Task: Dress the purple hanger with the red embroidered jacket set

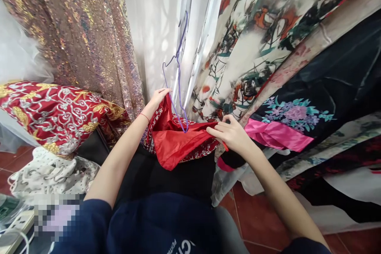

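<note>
A red garment (175, 145) with silver embroidery spreads between my two hands, its plain red lining facing up. My left hand (159, 98) pinches its left edge, close to the lower arm of a purple wire hanger (179, 73). The hanger stands tilted, hook upward, with its lower end inside the garment. At the garment's right edge, my right hand (228, 131) has its fingers closed on the red cloth. Whether the left fingers also touch the hanger I cannot tell.
Sequined cloth (89, 27) hangs at the back left, and floral garments (238, 51) hang at the right beside a black embroidered one (321, 87). Another red embroidered piece (65, 115) lies left above dotted white cloth (50, 174). A power strip (22, 222) sits lower left.
</note>
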`<state>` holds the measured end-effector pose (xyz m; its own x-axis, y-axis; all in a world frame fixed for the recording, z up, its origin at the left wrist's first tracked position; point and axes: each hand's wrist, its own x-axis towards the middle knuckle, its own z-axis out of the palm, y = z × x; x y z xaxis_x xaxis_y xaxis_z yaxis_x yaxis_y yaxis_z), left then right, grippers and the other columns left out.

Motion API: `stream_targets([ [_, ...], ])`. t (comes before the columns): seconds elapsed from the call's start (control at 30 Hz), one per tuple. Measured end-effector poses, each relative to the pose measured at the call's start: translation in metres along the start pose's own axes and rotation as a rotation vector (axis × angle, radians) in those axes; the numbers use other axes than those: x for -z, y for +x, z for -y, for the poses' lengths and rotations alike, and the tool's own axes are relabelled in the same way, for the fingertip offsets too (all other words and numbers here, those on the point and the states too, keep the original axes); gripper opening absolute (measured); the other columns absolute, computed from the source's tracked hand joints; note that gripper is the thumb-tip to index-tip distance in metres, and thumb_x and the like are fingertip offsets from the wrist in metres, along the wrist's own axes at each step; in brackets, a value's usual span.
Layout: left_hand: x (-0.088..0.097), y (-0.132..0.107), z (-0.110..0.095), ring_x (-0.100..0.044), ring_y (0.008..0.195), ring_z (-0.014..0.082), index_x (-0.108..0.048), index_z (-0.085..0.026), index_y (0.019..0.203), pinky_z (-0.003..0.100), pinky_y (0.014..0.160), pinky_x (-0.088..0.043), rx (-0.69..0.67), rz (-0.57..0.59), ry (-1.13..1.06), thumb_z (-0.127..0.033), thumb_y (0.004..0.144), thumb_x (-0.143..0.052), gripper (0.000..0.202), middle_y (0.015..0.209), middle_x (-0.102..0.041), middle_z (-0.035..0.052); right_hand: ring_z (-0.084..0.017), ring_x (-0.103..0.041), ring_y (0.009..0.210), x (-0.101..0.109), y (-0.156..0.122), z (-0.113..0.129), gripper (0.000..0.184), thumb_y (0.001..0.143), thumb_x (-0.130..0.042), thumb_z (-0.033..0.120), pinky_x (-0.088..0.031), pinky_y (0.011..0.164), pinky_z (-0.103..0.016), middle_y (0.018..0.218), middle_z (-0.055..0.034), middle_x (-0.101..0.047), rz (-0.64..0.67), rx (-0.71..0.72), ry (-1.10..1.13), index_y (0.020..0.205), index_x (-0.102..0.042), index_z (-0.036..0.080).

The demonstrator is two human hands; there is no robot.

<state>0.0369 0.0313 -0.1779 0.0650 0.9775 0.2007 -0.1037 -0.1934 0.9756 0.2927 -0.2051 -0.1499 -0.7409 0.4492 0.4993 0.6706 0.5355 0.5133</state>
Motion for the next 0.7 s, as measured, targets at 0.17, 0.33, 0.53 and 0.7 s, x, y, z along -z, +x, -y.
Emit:
stream_targets([
  [0.17, 0.012, -0.027, 0.015, -0.052, 0.071, 0.0122, -0.063, -0.018, 0.073, 0.022, 0.07, -0.044, -0.244, -0.236, -0.111, -0.034, 0.073, -0.073, 0.019, 0.072, -0.059, -0.0014, -0.017, -0.059, 0.079, 0.004, -0.004, -0.008, 0.026, 0.099, -0.044, 0.01, -0.044, 0.088, -0.034, 0.114, -0.0125, -0.075, 0.114, -0.04, 0.047, 0.097, -0.068, 0.02],
  [0.33, 0.019, -0.057, 0.019, -0.048, 0.07, 0.0108, -0.051, -0.02, 0.07, 0.021, 0.071, -0.043, -0.421, -0.318, -0.123, -0.031, 0.078, -0.073, 0.026, 0.07, -0.05, -0.0034, -0.023, -0.063, 0.094, -0.004, -0.011, -0.019, 0.022, 0.097, -0.047, 0.015, -0.052, 0.084, -0.039, 0.151, -0.0135, -0.054, 0.186, -0.2, 0.078, 0.097, -0.068, 0.023],
  [0.53, 0.016, -0.082, 0.018, -0.049, 0.071, 0.0104, -0.052, -0.02, 0.075, 0.021, 0.074, -0.043, -0.486, -0.344, -0.137, -0.037, 0.082, -0.075, 0.029, 0.073, -0.051, -0.0033, -0.025, -0.07, 0.111, -0.017, 0.0, -0.052, 0.028, 0.093, -0.043, 0.014, -0.057, 0.09, -0.043, 0.16, -0.0117, -0.042, 0.164, -0.35, 0.309, 0.101, -0.068, 0.024],
  [0.7, 0.0, -0.107, 0.02, -0.051, 0.069, 0.0094, -0.051, -0.02, 0.078, 0.021, 0.072, -0.043, -0.462, -0.384, -0.163, -0.04, 0.085, -0.073, 0.03, 0.075, -0.051, -0.0035, -0.025, -0.067, 0.122, -0.017, 0.053, -0.066, 0.032, 0.096, -0.04, 0.023, -0.055, 0.1, -0.042, 0.15, -0.0111, -0.056, -0.077, -0.444, 0.425, 0.108, -0.069, 0.024],
])
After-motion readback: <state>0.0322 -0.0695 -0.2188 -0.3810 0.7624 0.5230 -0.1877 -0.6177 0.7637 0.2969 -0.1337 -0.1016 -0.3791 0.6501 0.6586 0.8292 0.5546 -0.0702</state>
